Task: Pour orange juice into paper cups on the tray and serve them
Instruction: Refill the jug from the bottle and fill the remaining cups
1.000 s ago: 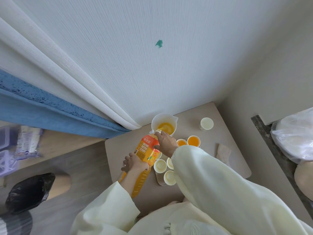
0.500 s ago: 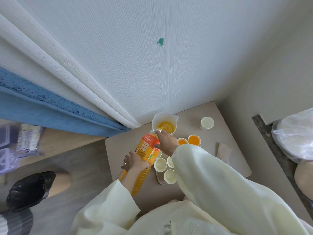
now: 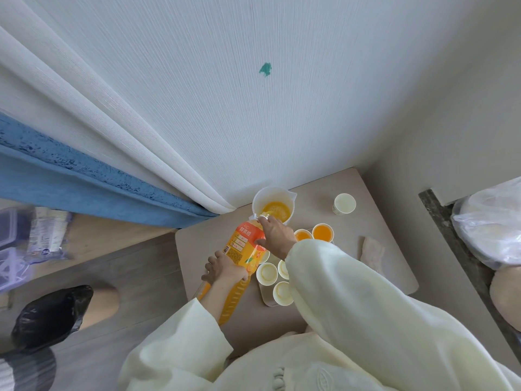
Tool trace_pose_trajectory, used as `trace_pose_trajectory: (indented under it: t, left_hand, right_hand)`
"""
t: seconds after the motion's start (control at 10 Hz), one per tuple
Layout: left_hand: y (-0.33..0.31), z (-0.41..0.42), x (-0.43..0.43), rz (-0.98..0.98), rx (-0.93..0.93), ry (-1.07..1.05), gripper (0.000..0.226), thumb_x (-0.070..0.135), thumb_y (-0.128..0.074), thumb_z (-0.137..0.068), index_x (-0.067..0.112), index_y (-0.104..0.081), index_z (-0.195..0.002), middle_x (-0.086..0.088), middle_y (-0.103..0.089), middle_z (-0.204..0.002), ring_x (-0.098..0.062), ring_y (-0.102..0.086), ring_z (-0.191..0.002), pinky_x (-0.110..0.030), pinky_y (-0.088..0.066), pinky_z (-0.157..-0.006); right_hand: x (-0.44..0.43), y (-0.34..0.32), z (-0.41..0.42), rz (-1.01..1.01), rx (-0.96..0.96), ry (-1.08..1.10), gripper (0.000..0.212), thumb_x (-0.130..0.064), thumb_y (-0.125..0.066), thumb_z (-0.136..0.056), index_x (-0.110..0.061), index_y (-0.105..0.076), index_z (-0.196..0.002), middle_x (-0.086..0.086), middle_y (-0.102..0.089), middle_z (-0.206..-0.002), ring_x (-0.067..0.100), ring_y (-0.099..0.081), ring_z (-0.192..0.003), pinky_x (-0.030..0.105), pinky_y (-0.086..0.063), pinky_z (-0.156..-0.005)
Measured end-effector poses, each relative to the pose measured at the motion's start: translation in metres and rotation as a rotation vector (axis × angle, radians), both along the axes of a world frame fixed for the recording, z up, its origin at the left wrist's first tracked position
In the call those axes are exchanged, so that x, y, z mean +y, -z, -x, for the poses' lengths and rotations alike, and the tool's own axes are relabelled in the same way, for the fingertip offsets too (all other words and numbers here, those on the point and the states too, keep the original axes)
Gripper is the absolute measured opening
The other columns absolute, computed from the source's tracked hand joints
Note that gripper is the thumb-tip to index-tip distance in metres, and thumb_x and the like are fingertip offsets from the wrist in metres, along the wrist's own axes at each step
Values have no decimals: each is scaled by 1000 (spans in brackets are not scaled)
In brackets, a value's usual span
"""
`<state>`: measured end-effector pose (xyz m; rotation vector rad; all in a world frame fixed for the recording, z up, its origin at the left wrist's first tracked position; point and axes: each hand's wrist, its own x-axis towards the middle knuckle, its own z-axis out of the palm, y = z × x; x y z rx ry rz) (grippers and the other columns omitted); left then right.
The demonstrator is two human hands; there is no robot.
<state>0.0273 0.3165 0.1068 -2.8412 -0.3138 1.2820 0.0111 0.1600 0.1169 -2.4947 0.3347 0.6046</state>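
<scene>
A big orange juice bottle (image 3: pixel 244 245) is tilted, its mouth over a white measuring jug (image 3: pixel 273 204) that holds juice. My left hand (image 3: pixel 222 270) grips the bottle's lower body. My right hand (image 3: pixel 275 234) grips its neck near the jug's rim. On the tray (image 3: pixel 266 299) stand several paper cups: two hold juice (image 3: pixel 322 232) (image 3: pixel 303 235), and others are empty, such as one cup (image 3: pixel 266 274). My right sleeve hides part of the tray.
A lone empty paper cup (image 3: pixel 344 203) stands at the table's back right. A crumpled cloth (image 3: pixel 371 251) lies at the right. A white curtain (image 3: pixel 197 108) hangs behind the jug. A black bag (image 3: pixel 48 316) sits on the floor at left.
</scene>
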Motion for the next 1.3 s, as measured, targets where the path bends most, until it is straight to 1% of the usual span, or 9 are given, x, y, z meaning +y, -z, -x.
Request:
trace_pose_trajectory:
  t: [0.5,1.3]
  left_hand:
    - [-2,0,1,-9,2,6,91,32,-81,-64,12,-26,-134,-13,-35,-138,-32,-35,-131,-51,-31,-106]
    - [-4,-2,3,3,-16,20,92,31,-81,-64,11,-25,-135,-13,-34,-138,-32,-34,-131,-52,-29,-108]
  right_hand:
    - [1,-2,0,-3,-1,-2,65,-38,-63,-91,-17,-33,-145,8,-49,-134,28,-49,-123,43,-48,-89]
    - [3,-4,-1,-5,0,-4,63,-38,-63,-91,-16,-34,-143,9,-49,-132,28,-49,-121,42,-48,-87]
